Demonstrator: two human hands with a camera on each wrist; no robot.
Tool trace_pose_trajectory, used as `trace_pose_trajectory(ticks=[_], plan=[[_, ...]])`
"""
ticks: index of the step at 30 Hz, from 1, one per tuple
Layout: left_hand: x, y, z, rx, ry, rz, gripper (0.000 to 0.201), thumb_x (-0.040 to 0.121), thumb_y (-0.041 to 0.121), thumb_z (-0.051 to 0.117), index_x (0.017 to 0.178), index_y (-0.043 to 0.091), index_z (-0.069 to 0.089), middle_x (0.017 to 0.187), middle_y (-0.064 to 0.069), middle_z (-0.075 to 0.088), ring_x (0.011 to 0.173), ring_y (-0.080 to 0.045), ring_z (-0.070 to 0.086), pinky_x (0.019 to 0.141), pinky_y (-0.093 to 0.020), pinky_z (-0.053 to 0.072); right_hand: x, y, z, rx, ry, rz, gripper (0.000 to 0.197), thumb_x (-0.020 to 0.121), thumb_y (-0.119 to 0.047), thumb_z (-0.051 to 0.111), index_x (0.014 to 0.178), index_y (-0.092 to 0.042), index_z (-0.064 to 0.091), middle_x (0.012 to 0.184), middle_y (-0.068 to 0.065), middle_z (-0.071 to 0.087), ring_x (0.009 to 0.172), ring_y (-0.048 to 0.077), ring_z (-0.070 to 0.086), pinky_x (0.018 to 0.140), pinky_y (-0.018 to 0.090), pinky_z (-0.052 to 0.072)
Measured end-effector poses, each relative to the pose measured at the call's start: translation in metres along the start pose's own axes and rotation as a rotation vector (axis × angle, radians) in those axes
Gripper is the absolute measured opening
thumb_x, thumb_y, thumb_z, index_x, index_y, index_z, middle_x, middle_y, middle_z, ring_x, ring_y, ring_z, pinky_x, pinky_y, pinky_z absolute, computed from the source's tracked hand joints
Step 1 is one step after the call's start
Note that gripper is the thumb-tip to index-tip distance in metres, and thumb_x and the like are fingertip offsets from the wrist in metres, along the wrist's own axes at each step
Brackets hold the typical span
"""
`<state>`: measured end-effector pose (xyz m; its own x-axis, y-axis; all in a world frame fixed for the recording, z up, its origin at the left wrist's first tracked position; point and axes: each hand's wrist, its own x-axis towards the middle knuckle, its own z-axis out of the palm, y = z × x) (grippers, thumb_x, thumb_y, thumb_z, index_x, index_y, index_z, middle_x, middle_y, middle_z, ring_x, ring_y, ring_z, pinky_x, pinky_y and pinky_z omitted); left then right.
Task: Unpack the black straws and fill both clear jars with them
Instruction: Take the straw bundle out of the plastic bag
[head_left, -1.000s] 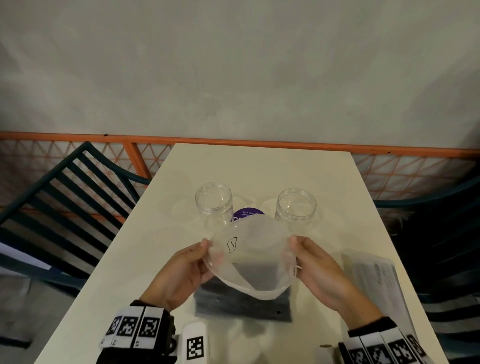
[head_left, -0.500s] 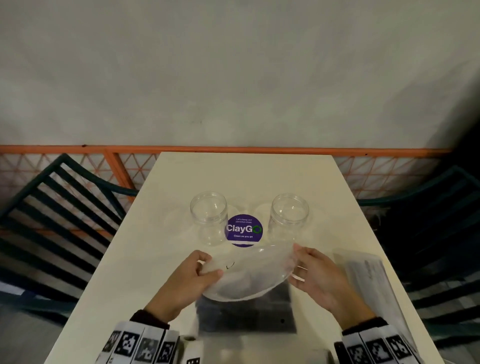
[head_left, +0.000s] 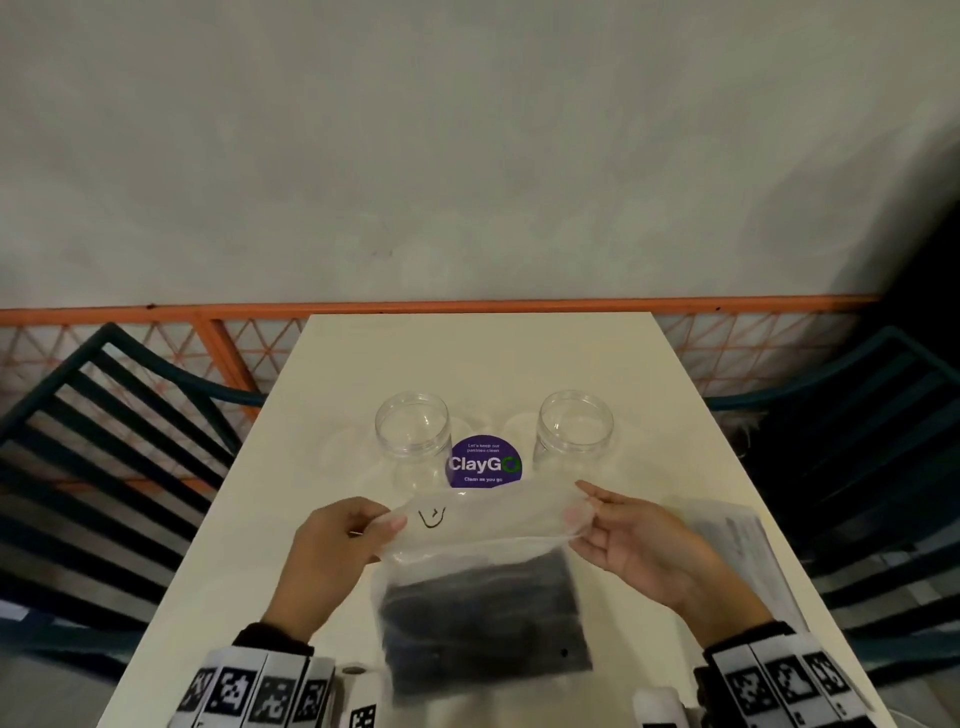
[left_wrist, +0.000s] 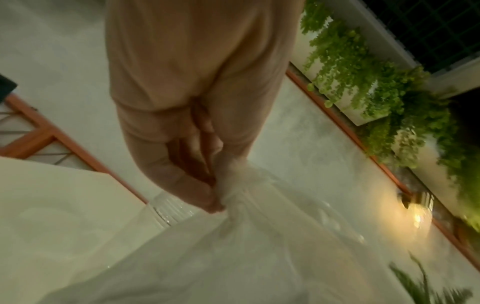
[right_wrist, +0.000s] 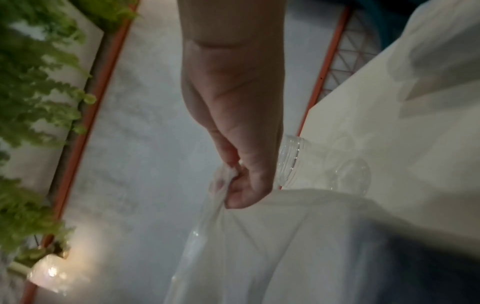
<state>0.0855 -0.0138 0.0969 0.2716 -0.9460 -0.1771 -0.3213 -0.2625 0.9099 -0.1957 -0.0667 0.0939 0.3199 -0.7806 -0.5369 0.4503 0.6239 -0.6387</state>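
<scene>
A clear plastic bag holding a flat bundle of black straws lies on the cream table in front of me. My left hand pinches the bag's top left edge, and my right hand pinches its top right edge, so the mouth is stretched between them. Both pinches show up close in the wrist views, left hand and right hand on bag film. Two clear empty jars stand upright beyond the bag, the left jar and the right jar.
A round purple ClayGo sticker sits between the jars. A second clear packet lies on the table at the right. Dark slatted chairs flank the table, with an orange railing and a wall behind.
The bag's mouth stood wide open and raised a second ago; it has since been lowered and pulled flatter between both hands. The view has tipped, uncovering the sticker.
</scene>
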Motion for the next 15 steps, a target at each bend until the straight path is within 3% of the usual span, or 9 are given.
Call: trace_pose_trajectory(ticks=[2,3,6,9,11,13,15], plan=[[0.000,0.001,0.001,-0.168,-0.125,-0.073,0.016,0.082,0.016,0.063,0.076,0.003,0.070,0.076,-0.009,0.073,0.081,-0.025,0.066,0.069,-0.026,0.056,0.001,-0.001,0.003,0.093,-0.068,0.014,0.062,0.059,0.001,0.075,0.115,-0.008,0.051,0.091,0.013,0.070,0.073,0.023,0.069,0.069,0.034,0.058],[-0.001,0.002,0.002,-0.272,-0.195,-0.117,0.021,0.081,0.019,0.061,0.079,0.000,0.071,0.079,-0.011,0.073,0.083,-0.025,0.066,0.072,-0.027,0.057,0.001,0.000,0.006,0.102,-0.099,0.012,0.062,0.059,-0.001,0.072,0.117,-0.006,0.051,0.100,0.015,0.069,0.080,0.025,0.069,0.075,0.036,0.056],[-0.004,0.007,0.007,-0.550,-0.369,-0.227,0.041,0.081,0.026,0.052,0.099,-0.009,0.065,0.100,-0.021,0.070,0.093,-0.030,0.065,0.078,-0.031,0.057,0.000,0.008,0.018,-0.018,-0.157,-0.004,0.045,0.083,-0.002,0.036,0.126,0.002,0.048,0.124,0.021,0.060,0.111,0.034,0.059,0.100,0.050,0.044],[-0.006,0.012,0.014,-0.685,-0.441,-0.274,0.045,0.080,0.023,0.054,0.107,-0.012,0.059,0.107,-0.024,0.066,0.087,-0.027,0.068,0.075,-0.032,0.058,-0.004,0.019,0.032,-0.164,-0.194,0.004,0.036,0.091,-0.008,0.039,0.126,-0.004,0.048,0.127,0.019,0.057,0.117,0.034,0.054,0.096,0.049,0.046],[-0.006,0.016,0.017,-0.741,-0.456,-0.295,0.041,0.080,0.023,0.053,0.105,-0.010,0.060,0.101,-0.021,0.066,0.080,-0.023,0.069,0.071,-0.030,0.059,-0.005,0.022,0.038,-0.500,-0.124,-0.038,0.035,0.092,-0.009,0.044,0.127,-0.009,0.045,0.129,0.014,0.051,0.118,0.029,0.050,0.096,0.042,0.045],[-0.004,0.016,0.015,-0.803,-0.455,-0.309,0.035,0.081,0.023,0.052,0.103,-0.002,0.064,0.097,-0.014,0.070,0.079,-0.019,0.069,0.069,-0.028,0.059,-0.001,0.022,0.034,-0.915,0.066,-0.138,0.035,0.095,-0.012,0.040,0.129,-0.013,0.045,0.127,0.009,0.042,0.115,0.024,0.046,0.099,0.037,0.043],[-0.003,0.014,0.011,-0.856,-0.427,-0.327,0.031,0.078,0.025,0.051,0.097,0.006,0.067,0.090,-0.008,0.073,0.074,-0.015,0.069,0.064,-0.025,0.058,0.001,0.019,0.025,-1.157,0.242,-0.240,0.039,0.096,-0.021,0.043,0.135,-0.018,0.043,0.114,0.008,0.040,0.102,0.022,0.048,0.094,0.033,0.043]])
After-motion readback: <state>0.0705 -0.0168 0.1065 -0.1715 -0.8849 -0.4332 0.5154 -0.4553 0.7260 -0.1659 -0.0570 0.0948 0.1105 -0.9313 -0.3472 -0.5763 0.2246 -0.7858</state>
